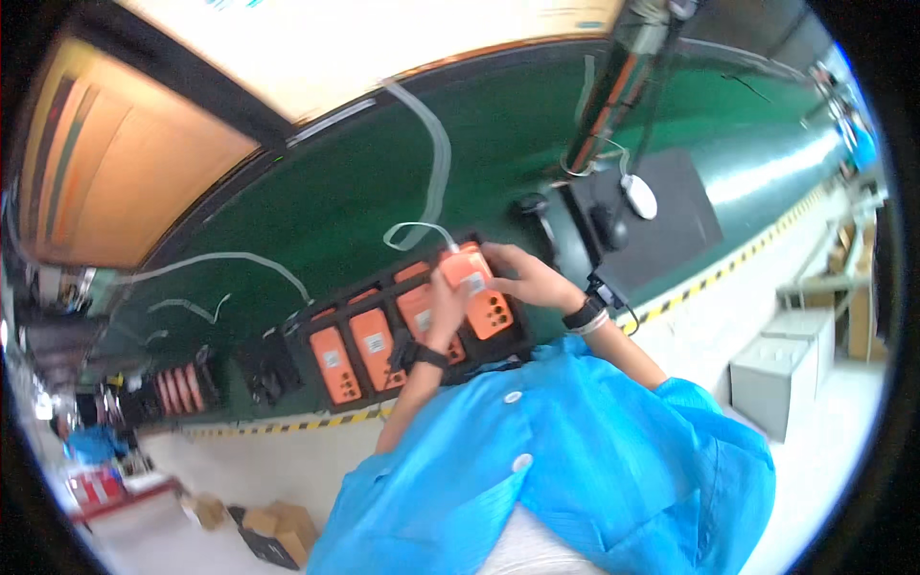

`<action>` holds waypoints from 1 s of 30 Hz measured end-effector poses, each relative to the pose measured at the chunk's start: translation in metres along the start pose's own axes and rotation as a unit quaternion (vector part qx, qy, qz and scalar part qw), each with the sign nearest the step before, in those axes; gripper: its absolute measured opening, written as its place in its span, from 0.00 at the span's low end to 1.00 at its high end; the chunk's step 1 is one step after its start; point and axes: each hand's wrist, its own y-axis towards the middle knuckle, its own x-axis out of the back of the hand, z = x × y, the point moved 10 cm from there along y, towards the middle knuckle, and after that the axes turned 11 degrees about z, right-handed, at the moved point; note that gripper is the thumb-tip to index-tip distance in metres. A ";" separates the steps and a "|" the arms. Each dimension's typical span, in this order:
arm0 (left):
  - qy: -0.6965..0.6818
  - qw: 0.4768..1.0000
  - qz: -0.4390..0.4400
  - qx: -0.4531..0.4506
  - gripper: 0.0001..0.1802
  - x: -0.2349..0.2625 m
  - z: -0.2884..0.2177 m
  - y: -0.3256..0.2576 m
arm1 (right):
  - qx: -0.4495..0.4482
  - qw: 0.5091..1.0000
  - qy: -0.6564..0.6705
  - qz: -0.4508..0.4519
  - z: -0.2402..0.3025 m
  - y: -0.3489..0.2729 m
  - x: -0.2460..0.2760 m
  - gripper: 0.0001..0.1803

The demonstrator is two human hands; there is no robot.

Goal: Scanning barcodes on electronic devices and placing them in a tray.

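An orange smartphone (493, 317) with a white label and dark camera lenses is tilted above the right end of a black tray (523, 337). My left hand (447, 309) grips its left edge. At its upper right, my right hand (533, 278) holds it with the thumb over the back and the other fingers around the top corner. A white cable (428, 226) runs to the phone's top end; the joint is partly hidden. More orange phones (333, 362) lie in the tray's slots, one partly covered by my left hand.
A white mouse (639, 196) and a black mouse (608, 228) lie on a dark mat (682, 206) to the right. Another tray of orange phones (179, 389) stands far left. Loose cables cross the green bench (335, 206). Grey boxes (772, 379) stand on the floor at right.
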 end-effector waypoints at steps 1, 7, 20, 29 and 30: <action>0.069 0.997 -0.020 -0.002 0.28 0.006 0.016 -0.004 | -0.021 0.997 0.054 0.045 -0.017 -0.013 0.001 0.31; 0.338 0.939 -0.063 -0.001 0.30 0.014 -0.053 -0.026 | 0.171 0.896 0.388 -0.130 -0.040 -0.168 0.151 0.23; 0.514 0.848 -0.126 -0.029 0.34 0.015 -0.010 -0.075 | -0.162 0.784 -0.419 -0.430 -0.173 -0.193 0.148 0.40; 0.502 0.854 -0.132 -0.034 0.33 0.022 -0.009 -0.073 | -0.236 0.649 -0.497 -0.525 -0.191 -0.224 0.255 0.31; 0.502 0.854 -0.133 -0.034 0.33 0.022 -0.008 -0.072 | -0.245 0.652 -0.506 -0.509 -0.193 -0.216 0.263 0.32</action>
